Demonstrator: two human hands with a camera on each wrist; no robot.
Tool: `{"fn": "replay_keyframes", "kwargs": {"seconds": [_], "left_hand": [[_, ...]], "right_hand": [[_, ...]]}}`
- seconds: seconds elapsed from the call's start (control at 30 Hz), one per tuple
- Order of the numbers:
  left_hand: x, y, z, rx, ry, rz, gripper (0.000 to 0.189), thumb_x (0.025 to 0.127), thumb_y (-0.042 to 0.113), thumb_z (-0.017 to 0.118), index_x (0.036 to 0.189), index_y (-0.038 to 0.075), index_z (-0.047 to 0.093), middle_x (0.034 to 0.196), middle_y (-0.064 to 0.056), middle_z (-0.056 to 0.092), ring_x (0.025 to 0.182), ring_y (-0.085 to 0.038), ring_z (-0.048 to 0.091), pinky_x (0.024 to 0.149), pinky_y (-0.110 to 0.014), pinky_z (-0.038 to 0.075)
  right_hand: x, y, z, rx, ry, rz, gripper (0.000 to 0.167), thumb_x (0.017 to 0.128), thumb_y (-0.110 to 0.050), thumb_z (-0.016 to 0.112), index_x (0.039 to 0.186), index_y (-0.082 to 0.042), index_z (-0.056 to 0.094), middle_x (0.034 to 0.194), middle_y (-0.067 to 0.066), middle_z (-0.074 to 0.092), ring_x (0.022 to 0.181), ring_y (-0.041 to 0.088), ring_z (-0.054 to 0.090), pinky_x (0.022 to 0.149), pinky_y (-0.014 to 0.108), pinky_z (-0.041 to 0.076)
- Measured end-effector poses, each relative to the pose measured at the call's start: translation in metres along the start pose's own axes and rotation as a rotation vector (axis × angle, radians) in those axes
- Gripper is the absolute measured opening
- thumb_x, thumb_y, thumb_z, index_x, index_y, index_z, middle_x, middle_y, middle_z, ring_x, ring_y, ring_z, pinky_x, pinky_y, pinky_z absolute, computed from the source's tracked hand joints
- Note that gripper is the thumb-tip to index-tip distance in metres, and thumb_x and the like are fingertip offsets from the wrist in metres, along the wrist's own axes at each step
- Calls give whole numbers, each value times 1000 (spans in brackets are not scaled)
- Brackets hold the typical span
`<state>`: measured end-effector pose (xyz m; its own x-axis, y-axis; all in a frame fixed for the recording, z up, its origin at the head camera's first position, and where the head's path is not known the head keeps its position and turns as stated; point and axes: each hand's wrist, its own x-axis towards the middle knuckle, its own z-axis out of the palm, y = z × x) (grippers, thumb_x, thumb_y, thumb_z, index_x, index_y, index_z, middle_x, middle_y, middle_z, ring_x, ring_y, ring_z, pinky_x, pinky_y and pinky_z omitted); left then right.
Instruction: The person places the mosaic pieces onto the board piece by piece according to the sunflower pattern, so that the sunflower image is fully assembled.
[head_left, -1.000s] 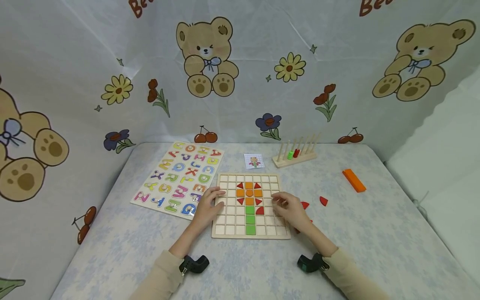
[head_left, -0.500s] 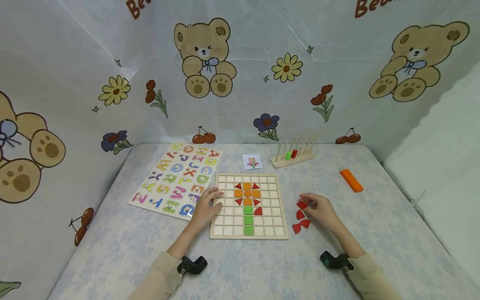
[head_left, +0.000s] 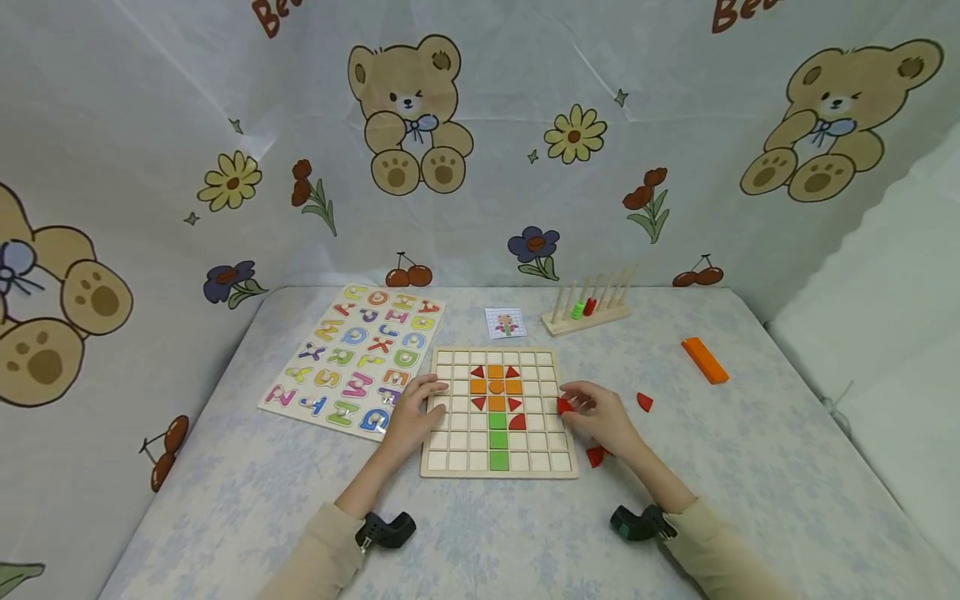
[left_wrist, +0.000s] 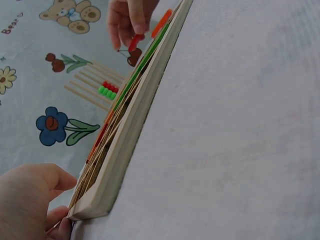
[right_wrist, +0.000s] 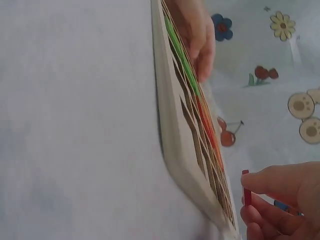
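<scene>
A wooden grid board (head_left: pixel 457 460) lies in front of me, with orange squares, red triangles and a column of green squares (head_left: pixel 498 440) set in its cells. One red quarter-circle (head_left: pixel 517 422) sits beside the top green square. My left hand (head_left: pixel 411 415) holds the board's left edge; in the left wrist view, the left fingers (left_wrist: pixel 59 226) are at its corner. Between thumb and fingertips, my right hand (head_left: pixel 603 419) pinches another red quarter-circle piece (right_wrist: pixel 246 188), raised over the board's right edge. The right wrist view shows that piece edge-on.
Loose red pieces (head_left: pixel 596 456) lie right of the board, partly under my right hand, and another red piece (head_left: pixel 644 402) lies farther right. Behind are a letter puzzle (head_left: pixel 300 387), a pattern card (head_left: pixel 506 322), a peg rack (head_left: pixel 588 321) and an orange bar (head_left: pixel 705 360).
My right hand moved right from the board to the loose red pieces, took one, and came back left to the board's right edge. The left hand stays at the board's left side.
</scene>
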<state>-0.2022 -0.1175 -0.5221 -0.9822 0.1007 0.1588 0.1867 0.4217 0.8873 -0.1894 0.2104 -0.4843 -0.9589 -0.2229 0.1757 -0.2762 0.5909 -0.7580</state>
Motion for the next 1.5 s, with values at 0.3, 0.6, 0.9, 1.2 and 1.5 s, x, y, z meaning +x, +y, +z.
{"fn": "replay_keyframes", "kwargs": {"seconds": [0.3,0.6,0.9,1.2,1.5], "left_hand": [[1,-2,1,0,-8,0,32,88,8,66,120,5,69,143,-15,52,138,-37,44,117,-52,34],[0,-2,0,-6,-9,-3,32,89,7,65,121,5,68,143,-15,51,139,-38,42,117,-54,34],[0,-5,1,-11,-7,-3,32,88,8,66,120,5,68,143,-14,52,140,-36,43,118,-52,34],[1,-3,1,-3,-12,-4,33,89,9,66,121,6,68,143,-15,51,140,-37,42,118,-52,34],[0,-3,0,-5,-3,-1,32,88,7,65,120,5,69,142,-15,52,139,-37,43,117,-52,34]], "right_hand": [[1,-20,34,57,-88,-31,39,81,5,75,119,5,66,99,13,69,81,18,58,68,19,50],[2,-20,40,27,-88,-35,36,82,4,73,118,3,67,100,11,71,83,19,59,70,21,51],[-4,-20,38,43,-77,-58,34,83,5,71,116,3,68,101,11,71,85,20,61,72,22,52],[-8,4,1,-28,128,25,28,86,4,69,115,4,68,105,18,71,89,25,63,75,27,54],[-25,52,-54,-249,295,236,37,85,0,69,120,13,61,111,32,61,102,44,57,88,54,48]]}}
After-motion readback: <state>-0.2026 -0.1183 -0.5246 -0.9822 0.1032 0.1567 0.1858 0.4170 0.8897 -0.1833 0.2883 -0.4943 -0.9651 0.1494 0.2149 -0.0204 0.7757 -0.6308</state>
